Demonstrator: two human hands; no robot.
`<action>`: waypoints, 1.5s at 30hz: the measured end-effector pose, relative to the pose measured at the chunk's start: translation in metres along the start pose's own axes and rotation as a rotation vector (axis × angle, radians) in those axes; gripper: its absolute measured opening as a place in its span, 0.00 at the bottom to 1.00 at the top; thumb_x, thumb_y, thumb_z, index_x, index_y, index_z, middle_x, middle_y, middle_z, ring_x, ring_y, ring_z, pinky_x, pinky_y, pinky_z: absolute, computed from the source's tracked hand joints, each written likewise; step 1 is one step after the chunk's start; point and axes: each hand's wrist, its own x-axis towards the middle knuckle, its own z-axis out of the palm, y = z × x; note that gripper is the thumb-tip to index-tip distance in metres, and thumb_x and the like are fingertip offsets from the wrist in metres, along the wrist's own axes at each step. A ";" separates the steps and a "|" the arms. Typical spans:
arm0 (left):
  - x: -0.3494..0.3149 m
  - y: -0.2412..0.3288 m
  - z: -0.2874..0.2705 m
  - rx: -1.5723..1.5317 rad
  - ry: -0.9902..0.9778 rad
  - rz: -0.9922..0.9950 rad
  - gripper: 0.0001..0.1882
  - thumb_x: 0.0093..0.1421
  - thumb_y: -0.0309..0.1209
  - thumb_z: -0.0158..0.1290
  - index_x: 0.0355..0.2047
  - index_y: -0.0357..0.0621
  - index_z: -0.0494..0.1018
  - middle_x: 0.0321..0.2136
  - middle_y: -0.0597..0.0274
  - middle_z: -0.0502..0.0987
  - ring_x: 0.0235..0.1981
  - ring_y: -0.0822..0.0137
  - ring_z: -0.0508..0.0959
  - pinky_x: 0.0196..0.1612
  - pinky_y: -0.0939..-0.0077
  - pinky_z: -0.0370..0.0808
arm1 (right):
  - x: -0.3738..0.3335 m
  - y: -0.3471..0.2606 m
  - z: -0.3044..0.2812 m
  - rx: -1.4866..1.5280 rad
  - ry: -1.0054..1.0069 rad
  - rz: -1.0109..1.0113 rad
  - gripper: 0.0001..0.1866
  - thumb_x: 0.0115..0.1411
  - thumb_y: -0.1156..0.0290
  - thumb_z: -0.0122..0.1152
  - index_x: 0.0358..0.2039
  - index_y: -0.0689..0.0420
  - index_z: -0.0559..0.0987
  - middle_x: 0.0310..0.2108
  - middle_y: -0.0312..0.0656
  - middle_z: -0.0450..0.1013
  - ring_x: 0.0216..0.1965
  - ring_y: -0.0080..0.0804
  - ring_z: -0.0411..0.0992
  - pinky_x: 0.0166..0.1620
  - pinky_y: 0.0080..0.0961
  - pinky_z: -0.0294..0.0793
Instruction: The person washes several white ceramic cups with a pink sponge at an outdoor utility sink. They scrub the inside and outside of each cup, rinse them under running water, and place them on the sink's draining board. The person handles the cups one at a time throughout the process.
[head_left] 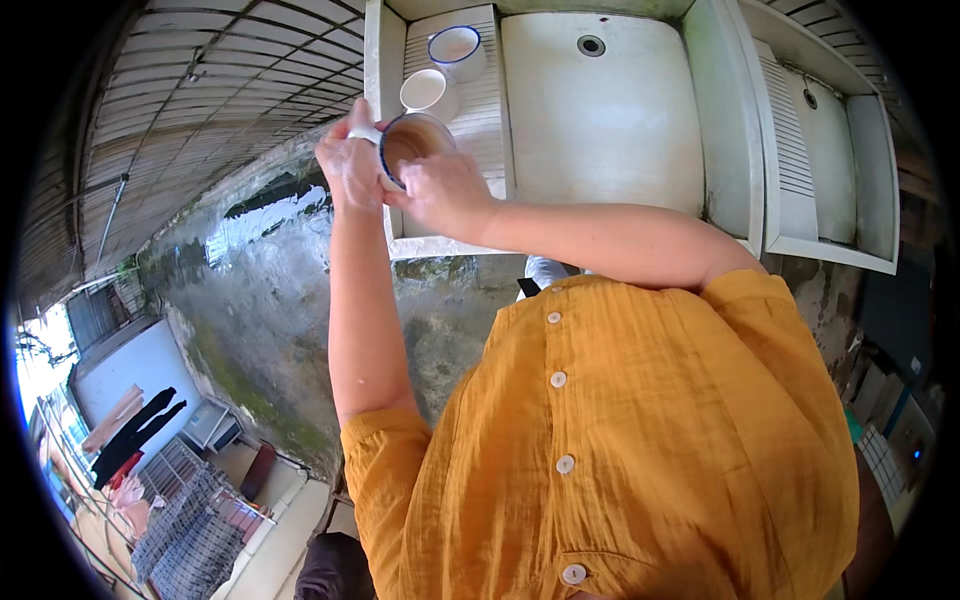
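mugs (465,66): no readable text, tbh
sink (600,120): no labels or numbers legible either
shirt (640,400): nope, nothing readable

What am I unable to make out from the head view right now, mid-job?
Head view:
Right hand: blurred where it reaches into the held mug, so whether it grips anything is unclear.
The held mug's bottom: partly covered by that hand.
White cup: lower part behind the held mug.
Large sink: far rim cut off by the picture's upper edge.

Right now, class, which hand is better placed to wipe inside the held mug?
Likely the right hand: it is at the mug's open mouth, while the left hand holds the outside.
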 end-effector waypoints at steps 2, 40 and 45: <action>0.001 -0.010 -0.006 -0.005 -0.034 -0.001 0.19 0.58 0.42 0.57 0.32 0.34 0.73 0.24 0.62 0.76 0.22 0.71 0.74 0.26 0.79 0.72 | -0.009 0.005 0.003 -0.003 -0.194 0.141 0.15 0.49 0.58 0.62 0.23 0.59 0.76 0.30 0.41 0.75 0.34 0.39 0.74 0.43 0.30 0.74; -0.019 -0.025 0.057 0.610 0.643 0.807 0.21 0.60 0.40 0.50 0.13 0.41 0.66 0.08 0.58 0.67 0.10 0.67 0.66 0.16 0.73 0.64 | 0.052 0.027 0.003 0.238 -0.158 0.011 0.12 0.58 0.60 0.53 0.27 0.56 0.73 0.26 0.38 0.72 0.24 0.33 0.69 0.29 0.33 0.68; -0.020 -0.005 0.031 -0.272 0.091 0.224 0.18 0.60 0.40 0.55 0.20 0.40 0.69 0.15 0.62 0.72 0.15 0.70 0.68 0.21 0.74 0.68 | 0.018 0.031 0.008 0.158 0.199 -0.167 0.07 0.54 0.67 0.57 0.31 0.56 0.74 0.34 0.41 0.73 0.35 0.38 0.71 0.34 0.37 0.68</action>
